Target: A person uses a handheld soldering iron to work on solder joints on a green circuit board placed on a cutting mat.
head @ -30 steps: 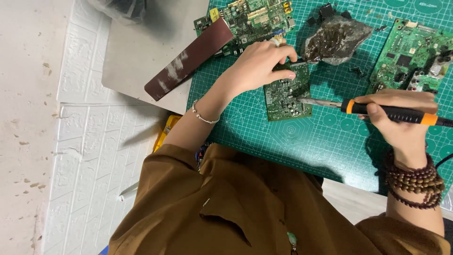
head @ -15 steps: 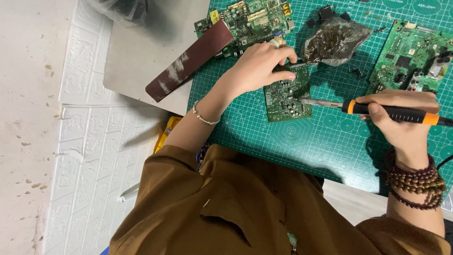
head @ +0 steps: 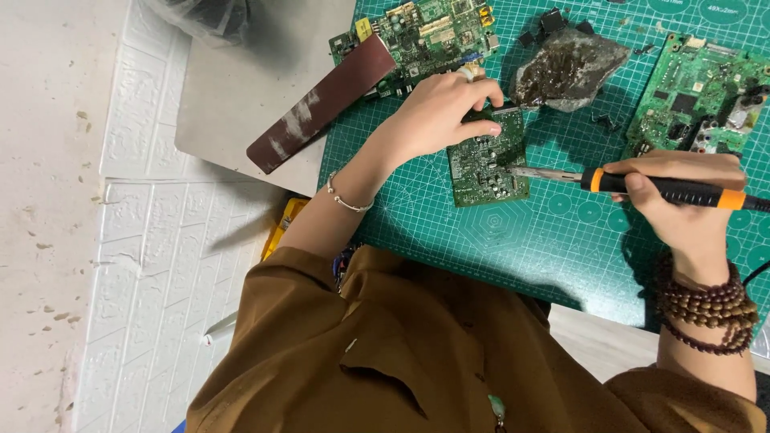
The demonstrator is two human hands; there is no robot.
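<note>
Brown sleeves are filling the near edge of view. Right hand point(head: 682, 204) is gripping a soldering iron point(head: 642, 186) (black and orange handle), fingers curled fully around it, tip touching the right edge of a small green circuit board point(head: 485, 160). The board is lying flat on the green cutting mat point(head: 521, 240). Left hand point(head: 441, 112) is resting on the board's upper edge, fingers bent and pinching thin tweezers point(head: 513, 107). Beyond, a grey crumpled lump point(head: 569, 68) is sitting on the mat, a larger board point(head: 698, 88) lying to its right, another board point(head: 425, 32) and a brown sanding strip point(head: 321, 104) lying to its left.
</note>
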